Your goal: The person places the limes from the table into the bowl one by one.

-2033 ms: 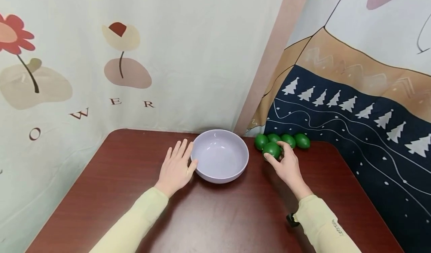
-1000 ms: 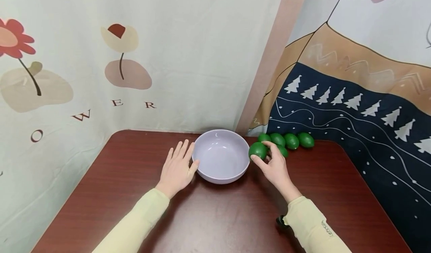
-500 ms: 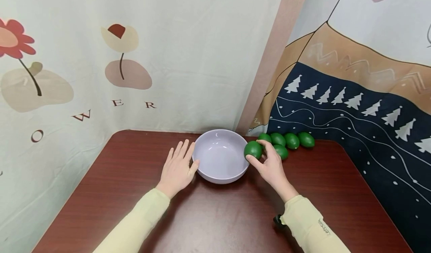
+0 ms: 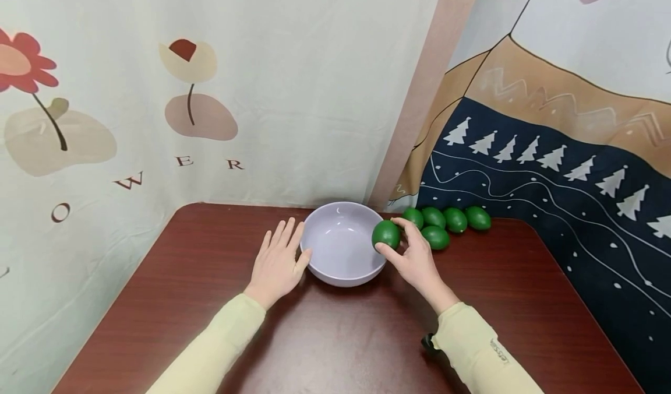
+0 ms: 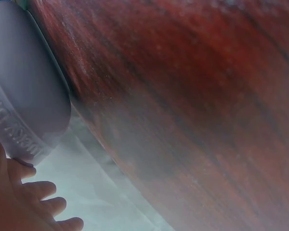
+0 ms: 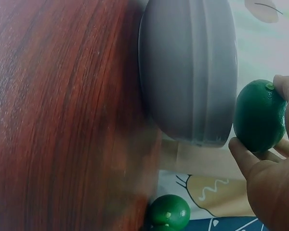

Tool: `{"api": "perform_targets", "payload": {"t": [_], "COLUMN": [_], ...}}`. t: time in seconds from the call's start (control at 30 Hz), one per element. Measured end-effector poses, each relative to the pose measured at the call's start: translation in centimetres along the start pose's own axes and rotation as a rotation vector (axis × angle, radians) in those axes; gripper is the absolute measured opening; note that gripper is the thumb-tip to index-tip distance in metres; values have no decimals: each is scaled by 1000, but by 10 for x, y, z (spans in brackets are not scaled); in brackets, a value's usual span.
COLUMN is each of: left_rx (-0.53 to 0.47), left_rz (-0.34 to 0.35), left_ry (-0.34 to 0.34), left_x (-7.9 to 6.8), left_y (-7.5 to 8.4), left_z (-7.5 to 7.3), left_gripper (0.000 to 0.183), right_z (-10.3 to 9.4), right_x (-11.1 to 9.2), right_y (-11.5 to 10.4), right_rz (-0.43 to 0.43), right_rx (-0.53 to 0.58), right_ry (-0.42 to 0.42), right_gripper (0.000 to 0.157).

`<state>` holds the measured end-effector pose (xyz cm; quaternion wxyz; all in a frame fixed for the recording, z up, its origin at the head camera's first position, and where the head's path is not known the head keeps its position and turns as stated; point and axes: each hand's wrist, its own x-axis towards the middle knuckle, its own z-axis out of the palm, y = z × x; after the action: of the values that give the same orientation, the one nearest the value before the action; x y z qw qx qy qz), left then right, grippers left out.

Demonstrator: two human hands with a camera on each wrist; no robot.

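My right hand (image 4: 416,263) pinches a green lime (image 4: 385,235) between thumb and fingers, over the right rim of a lilac bowl (image 4: 341,245). In the right wrist view, the held lime (image 6: 259,115) is level with the bowl's rim, just beyond its grey-looking wall (image 6: 188,72). No lime shows inside the bowl. At the bowl's left side, my left hand (image 4: 275,266) has its fingers straight and spread, the thumb against the rim. Raised lettering runs along the bowl's side (image 5: 26,96) in the left wrist view.
Several loose limes (image 4: 435,238) lie right of the bowl, close to the back edge of the dark red wooden table (image 4: 335,336). A printed white curtain (image 4: 293,91) hangs behind the table, and a navy patterned cloth (image 4: 524,178) is at the right.
My right hand has carried the lime leftward, away from the other limes and to above the bowl's right rim. The left hand stays against the bowl.
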<state>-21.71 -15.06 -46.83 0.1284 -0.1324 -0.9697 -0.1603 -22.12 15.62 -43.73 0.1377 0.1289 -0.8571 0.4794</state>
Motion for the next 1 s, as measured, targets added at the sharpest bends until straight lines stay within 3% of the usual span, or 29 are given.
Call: {"api": "perform_targets", "payload": {"t": [1.0], "left_rx": [2], "left_rz": [-9], "left_ry": [-21], "left_x": [-1], "left_y": [2], "left_z": [-1], "left_gripper": [66], "right_z": [27], "right_x": [2], "right_y": [-11], "right_rz": [-91], "right_rx": [-6], "right_ry": [-99], "right_gripper": [61]}}
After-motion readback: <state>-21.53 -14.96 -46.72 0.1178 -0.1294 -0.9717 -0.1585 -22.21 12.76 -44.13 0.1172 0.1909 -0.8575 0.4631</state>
